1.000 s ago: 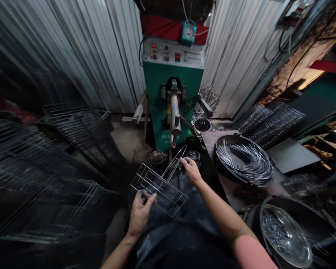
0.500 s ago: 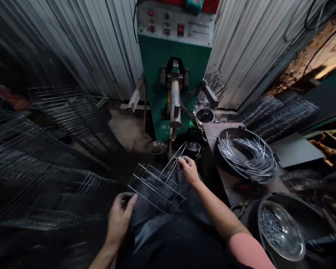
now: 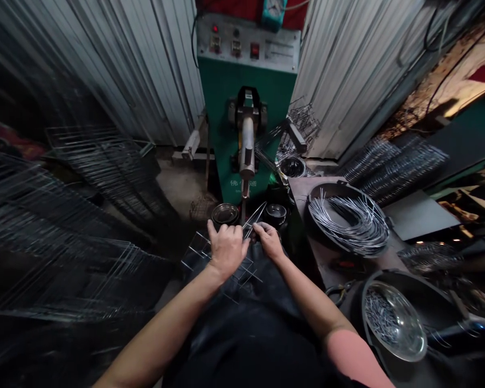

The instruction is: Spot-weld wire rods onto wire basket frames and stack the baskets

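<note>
Pinching the narrow handle of a silver wire rack with a rectangular grid (image 3: 254, 272) between thumb and fingers, the right hand (image 3: 268, 241) holds it above a dark garment (image 3: 214, 328) covering the lap. Its handle points towards a tall green metal machine (image 3: 216, 108) with a grey cylindrical arm (image 3: 247, 143). Palm down, the left hand (image 3: 227, 248) covers part of the grid; whether it grasps any wire, I cannot tell. The step seems to be positioning handle and grid; the next move likely calls for steady alignment.
</note>
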The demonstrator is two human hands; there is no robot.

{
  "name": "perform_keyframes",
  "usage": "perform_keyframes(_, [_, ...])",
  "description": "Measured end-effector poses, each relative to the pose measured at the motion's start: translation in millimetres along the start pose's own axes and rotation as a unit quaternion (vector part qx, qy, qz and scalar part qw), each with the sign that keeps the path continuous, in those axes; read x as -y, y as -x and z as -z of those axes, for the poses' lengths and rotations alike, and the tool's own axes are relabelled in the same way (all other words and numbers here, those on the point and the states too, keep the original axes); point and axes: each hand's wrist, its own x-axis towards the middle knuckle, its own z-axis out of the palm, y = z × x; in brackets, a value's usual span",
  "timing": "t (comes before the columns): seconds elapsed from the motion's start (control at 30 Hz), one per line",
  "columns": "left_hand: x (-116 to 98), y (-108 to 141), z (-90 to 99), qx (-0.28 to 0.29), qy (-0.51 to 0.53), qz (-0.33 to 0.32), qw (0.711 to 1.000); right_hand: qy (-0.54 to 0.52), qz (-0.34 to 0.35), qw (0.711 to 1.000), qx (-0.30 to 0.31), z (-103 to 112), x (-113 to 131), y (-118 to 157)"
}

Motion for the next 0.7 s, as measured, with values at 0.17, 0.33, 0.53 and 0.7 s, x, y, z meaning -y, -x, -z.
perform_keyframes(0.17, [2.7,3.3,0.7,0.022,-0.091,-0.034,0.995,-0.039,-0.013,0.999,-0.006,0.6,-5.6,1.1])
perform_keyframes(0.33, [4.3,-4.8,2.0,0.037,-0.125,-0.044,0.99,-0.042,-0.017,0.999,-0.018,-4.1,-4.0,-3.6])
perform_keyframes(0.53, [7.6,-31.8,1.5,0.081,-0.172,-0.062,0.98,-0.059,-0.039,0.997,-0.042,-5.5,-0.2,-24.1])
perform_keyframes(0.7, [9.6,-58.6,-0.9,0.114,-0.212,-0.064,0.968,-0.072,-0.049,0.994,-0.059,-3.7,-4.9,-47.2])
